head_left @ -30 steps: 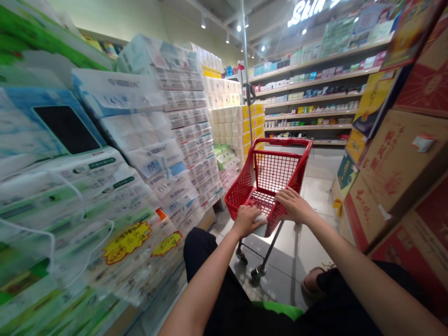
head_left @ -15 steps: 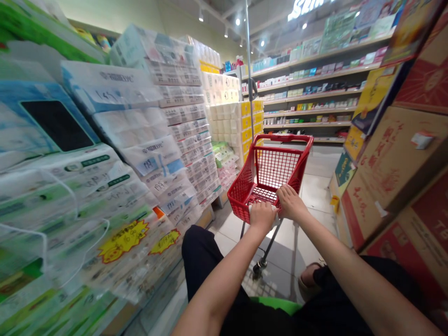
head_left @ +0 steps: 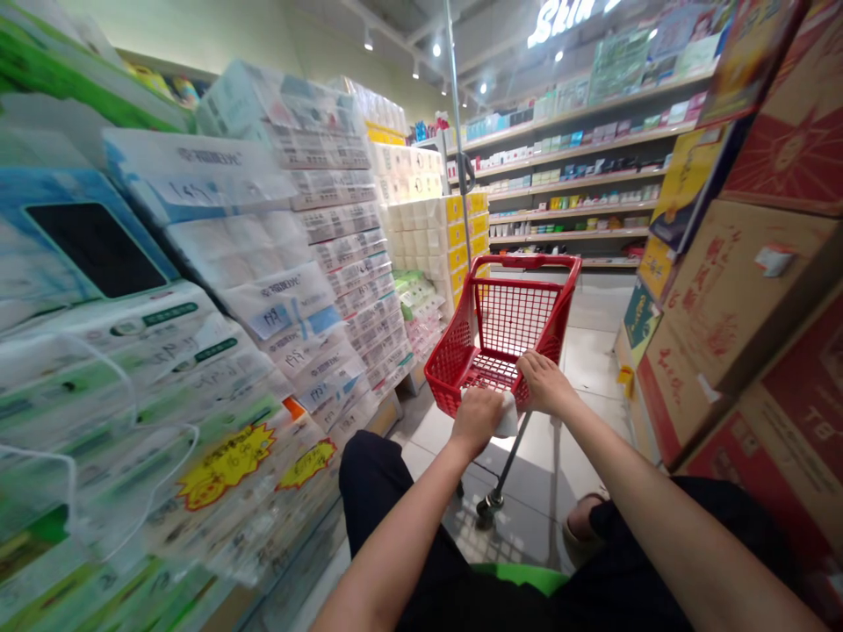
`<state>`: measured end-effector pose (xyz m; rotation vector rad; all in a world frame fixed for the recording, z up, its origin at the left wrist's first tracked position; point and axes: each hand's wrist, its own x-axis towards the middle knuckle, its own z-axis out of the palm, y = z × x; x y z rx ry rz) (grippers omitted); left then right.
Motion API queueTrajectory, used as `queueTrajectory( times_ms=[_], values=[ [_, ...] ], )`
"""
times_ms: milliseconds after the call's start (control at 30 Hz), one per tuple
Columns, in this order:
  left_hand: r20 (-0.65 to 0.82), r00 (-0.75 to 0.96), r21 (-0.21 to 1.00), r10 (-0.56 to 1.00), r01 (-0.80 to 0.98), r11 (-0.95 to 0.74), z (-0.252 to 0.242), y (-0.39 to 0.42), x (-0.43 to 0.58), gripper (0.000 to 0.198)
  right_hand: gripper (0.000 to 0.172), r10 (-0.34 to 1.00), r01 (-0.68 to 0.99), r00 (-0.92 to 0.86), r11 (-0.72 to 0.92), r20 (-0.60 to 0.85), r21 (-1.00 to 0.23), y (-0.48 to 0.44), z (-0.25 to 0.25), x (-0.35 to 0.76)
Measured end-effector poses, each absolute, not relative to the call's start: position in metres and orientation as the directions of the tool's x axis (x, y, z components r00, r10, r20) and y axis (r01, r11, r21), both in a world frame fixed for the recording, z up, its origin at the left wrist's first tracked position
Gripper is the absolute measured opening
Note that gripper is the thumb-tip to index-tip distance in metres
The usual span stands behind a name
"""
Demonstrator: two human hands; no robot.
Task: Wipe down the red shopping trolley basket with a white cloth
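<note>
A seated person is leaning both arms toward a red cart (head_left: 457, 351), which is standing directly ahead on the pale tiled floor (head_left: 596, 369). The left hand (head_left: 479, 414) is closing around a bunched white cloth (head_left: 507, 420) and is pressing it against the cart's near end; whether the cloth is fabric or paper, one cannot tell. The right hand (head_left: 545, 382) is gripping the cart's rim just beside the left, its fingers curling over the edge and its thumb lying out of sight. Below the cart, a castor (head_left: 488, 507) is resting on the floor, and a green seat (head_left: 520, 575) is showing between the person's dark trouser legs, nearer than the cart. Left of the cart, wrapped packs (head_left: 270, 294) are rising in tall stacks, with yellow price tags (head_left: 227, 465) hanging on the nearer ones and a white cord (head_left: 39, 453) trailing across them. Right of the cart, cartons (head_left: 731, 298) are towering in brown, red and yellow. Beyond the cart, a thin pole (head_left: 452, 79) is standing upright, and farther back shelves (head_left: 572, 189) are holding rows of small goods beneath a lit sign (head_left: 566, 19).
</note>
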<state>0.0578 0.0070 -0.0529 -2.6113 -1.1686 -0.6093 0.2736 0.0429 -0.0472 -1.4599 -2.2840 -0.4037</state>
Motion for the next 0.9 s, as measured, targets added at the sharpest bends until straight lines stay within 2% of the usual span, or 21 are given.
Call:
queueTrajectory(
  times_ms=[167,400,533,633,733,800,900],
  values=[
    [0.416,0.716,-0.062,0.56,0.637,-0.769,-0.043,0.017,0.01,0.028,0.081,0.798,0.9,-0.398,0.436,0.451,0.022,0.046,-0.051,0.278],
    [0.453,0.612,-0.087,0.648,0.754,-0.651,-0.041,0.013,0.03,0.034,0.082,0.802,0.914,-0.368,0.405,0.47,0.024,0.041,-0.051,0.271],
    [0.434,0.52,-0.023,0.736,0.823,-0.567,-0.041,0.004,0.077,0.04,0.069,0.801,0.92,-0.353,0.39,0.483,0.026,0.037,-0.048,0.265],
    [0.324,0.393,0.045,0.86,0.902,-0.429,-0.033,0.004,0.104,0.044,0.053,0.796,0.923,-0.344,0.383,0.498,0.026,0.036,-0.048,0.264],
    [0.259,0.342,0.056,0.903,0.928,-0.367,-0.028,0.006,0.112,0.048,0.048,0.792,0.923,-0.339,0.385,0.508,0.017,0.037,-0.05,0.266],
    [0.307,0.374,0.047,0.875,0.913,-0.406,-0.03,0.005,0.107,0.048,0.052,0.791,0.918,-0.343,0.396,0.506,0.003,0.039,-0.051,0.27],
    [0.408,0.508,-0.006,0.759,0.833,-0.554,-0.038,0.003,0.088,0.042,0.062,0.791,0.903,-0.365,0.43,0.491,-0.021,0.04,-0.051,0.275]
  ],
)
